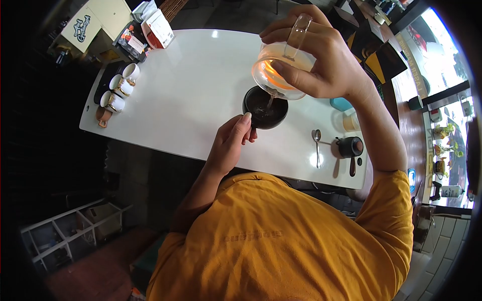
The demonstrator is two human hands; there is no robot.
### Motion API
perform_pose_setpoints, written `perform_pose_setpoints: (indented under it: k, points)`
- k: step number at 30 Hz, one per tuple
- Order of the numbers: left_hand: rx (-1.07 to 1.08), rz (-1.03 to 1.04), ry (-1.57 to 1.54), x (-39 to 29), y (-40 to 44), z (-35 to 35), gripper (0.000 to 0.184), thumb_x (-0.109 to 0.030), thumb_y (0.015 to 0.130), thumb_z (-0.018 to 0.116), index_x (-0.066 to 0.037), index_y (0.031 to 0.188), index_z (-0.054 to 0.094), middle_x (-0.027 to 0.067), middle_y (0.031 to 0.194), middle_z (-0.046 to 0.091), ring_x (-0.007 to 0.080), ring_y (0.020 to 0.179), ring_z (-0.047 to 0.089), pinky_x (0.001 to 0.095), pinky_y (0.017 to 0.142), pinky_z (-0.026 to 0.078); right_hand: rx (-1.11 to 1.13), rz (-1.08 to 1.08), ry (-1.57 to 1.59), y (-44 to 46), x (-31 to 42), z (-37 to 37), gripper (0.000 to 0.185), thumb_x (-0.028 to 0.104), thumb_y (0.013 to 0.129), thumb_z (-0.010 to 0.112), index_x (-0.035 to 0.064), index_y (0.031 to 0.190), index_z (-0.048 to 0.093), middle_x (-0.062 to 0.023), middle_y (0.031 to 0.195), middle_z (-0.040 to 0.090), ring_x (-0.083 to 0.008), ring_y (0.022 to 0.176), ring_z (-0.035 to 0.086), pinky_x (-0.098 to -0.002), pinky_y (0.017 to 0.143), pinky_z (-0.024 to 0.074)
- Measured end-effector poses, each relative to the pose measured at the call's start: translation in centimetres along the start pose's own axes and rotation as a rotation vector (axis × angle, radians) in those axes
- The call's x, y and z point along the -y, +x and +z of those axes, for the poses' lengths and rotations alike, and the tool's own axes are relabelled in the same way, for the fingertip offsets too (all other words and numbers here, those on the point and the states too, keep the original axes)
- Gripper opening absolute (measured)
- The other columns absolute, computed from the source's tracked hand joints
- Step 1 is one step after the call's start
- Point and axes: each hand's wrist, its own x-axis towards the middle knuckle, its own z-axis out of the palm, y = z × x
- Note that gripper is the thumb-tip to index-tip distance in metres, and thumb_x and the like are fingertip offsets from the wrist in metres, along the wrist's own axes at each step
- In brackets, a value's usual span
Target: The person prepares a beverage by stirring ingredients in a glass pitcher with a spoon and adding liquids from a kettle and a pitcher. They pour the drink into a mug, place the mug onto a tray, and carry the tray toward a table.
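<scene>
My left hand (232,141) is closed on the near side of a black cup (267,123), thumb at its rim; the grip's detail is partly hidden. Above it, my right hand (321,52) is wrapped round a clear glass pitcher (261,75) with a glass handle (298,37). The pitcher is tilted, and a stream of liquid (270,102) runs from its lip into the cup. Dark liquid with a few bubbles shows inside the cup. An orange glow shines through the pitcher's glass.
On the white table (191,85), a spoon (317,145) and a small dark pot with a handle (350,147) lie to the right. Near them are a pale cup (350,122) and a blue item (341,104). Several mugs (113,102) and a white bag (158,29) stand at the left.
</scene>
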Motion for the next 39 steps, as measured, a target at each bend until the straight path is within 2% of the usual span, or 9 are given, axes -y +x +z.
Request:
perform_pose_setpoints:
  k: [4, 7, 12, 15, 27, 30, 33, 35, 39]
  points:
    - [0.029, 0.008, 0.007, -0.5, 0.1, -1.4, 0.042, -0.035, 0.100, 0.041, -0.009, 0.068, 0.044, -0.0013, 0.067, 0.048, 0.0082, 0.070, 0.047, 0.0234, 0.066, 0.036, 0.046, 0.070, -0.064, 1.1, 1.1, 0.0, 0.026, 0.027, 0.078, 0.065, 0.0022, 0.082, 0.067, -0.0146, 0.087, 0.070, -0.0258, 0.084, 0.067, -0.0417, 0.088, 0.0412]
    - [0.045, 0.005, 0.011, -0.9, 0.0, -2.3, 0.041, -0.036, 0.100, 0.041, -0.009, 0.069, 0.045, -0.0012, 0.068, 0.049, 0.0078, 0.070, 0.047, 0.0231, 0.066, 0.036, -0.008, 0.052, -0.028, 1.5, 1.0, 0.7, 0.026, 0.027, 0.078, 0.065, 0.0020, 0.083, 0.067, -0.0147, 0.088, 0.070, -0.0259, 0.084, 0.067, -0.0419, 0.088, 0.0413]
    - [0.073, -0.004, 0.013, -1.1, -0.1, -3.9, 0.041, -0.036, 0.100, 0.041, -0.008, 0.071, 0.047, -0.0013, 0.069, 0.051, 0.0070, 0.069, 0.046, 0.0227, 0.066, 0.036, 0.057, 0.173, -0.072, 2.9, 2.2, 1.0, 0.025, 0.027, 0.078, 0.065, 0.0024, 0.084, 0.067, -0.0141, 0.089, 0.070, -0.0259, 0.087, 0.067, -0.0418, 0.089, 0.0413]
    - [0.097, -0.004, 0.008, -1.3, -0.1, -4.8, 0.041, -0.036, 0.100, 0.041, -0.008, 0.072, 0.048, -0.0016, 0.069, 0.051, 0.0064, 0.068, 0.046, 0.0224, 0.065, 0.036, 0.003, 0.108, -0.062, 3.4, 1.7, 1.9, 0.025, 0.027, 0.079, 0.066, 0.0026, 0.085, 0.067, -0.0139, 0.089, 0.070, -0.0256, 0.087, 0.067, -0.0418, 0.089, 0.0410]
    - [0.101, 0.015, 0.032, -1.7, -0.8, -7.5, 0.041, -0.037, 0.100, 0.041, -0.008, 0.073, 0.051, -0.0017, 0.070, 0.053, 0.0064, 0.068, 0.046, 0.0230, 0.065, 0.036, 0.080, 0.215, -0.092, 6.6, 4.0, 2.7, 0.026, 0.028, 0.079, 0.065, 0.0030, 0.084, 0.067, -0.0140, 0.089, 0.070, -0.0251, 0.086, 0.067, -0.0421, 0.090, 0.0403]
    - [0.101, 0.008, 0.024, -1.7, -1.0, -8.0, 0.041, -0.038, 0.100, 0.041, -0.009, 0.072, 0.050, -0.0016, 0.070, 0.053, 0.0066, 0.068, 0.046, 0.0230, 0.065, 0.036, 0.099, 0.181, -0.120, 6.9, 3.8, 3.0, 0.027, 0.029, 0.080, 0.065, 0.0026, 0.084, 0.067, -0.0141, 0.089, 0.070, -0.0249, 0.086, 0.067, -0.0416, 0.090, 0.0406]
    - [0.104, 0.011, 0.026, -1.8, -1.2, -8.7, 0.042, -0.037, 0.100, 0.041, -0.009, 0.070, 0.048, -0.0009, 0.069, 0.053, 0.0070, 0.068, 0.046, 0.0230, 0.065, 0.036, 0.074, 0.169, -0.098, 7.4, 3.9, 3.5, 0.028, 0.029, 0.080, 0.065, 0.0019, 0.084, 0.067, -0.0147, 0.090, 0.070, -0.0257, 0.086, 0.067, -0.0416, 0.089, 0.0410]
    - [0.132, 0.006, 0.012, -2.0, -1.3, -9.1, 0.042, -0.035, 0.101, 0.038, -0.007, 0.071, 0.046, 0.0047, 0.074, 0.053, 0.0115, 0.071, 0.046, 0.0257, 0.067, 0.038, 0.068, 0.168, -0.096, 7.5, 3.8, 3.9, 0.028, 0.029, 0.079, 0.066, 0.0015, 0.084, 0.067, -0.0150, 0.090, 0.070, -0.0262, 0.086, 0.067, -0.0414, 0.089, 0.0413]
    - [0.122, -0.002, 0.001, -2.3, -1.5, -9.6, 0.042, -0.035, 0.101, 0.038, -0.008, 0.070, 0.044, 0.0050, 0.073, 0.053, 0.0119, 0.071, 0.047, 0.0258, 0.067, 0.038, 0.092, 0.194, -0.093, 8.2, 4.0, 4.1, 0.029, 0.029, 0.079, 0.066, 0.0008, 0.084, 0.067, -0.0156, 0.089, 0.070, -0.0271, 0.086, 0.066, -0.0410, 0.088, 0.0417]
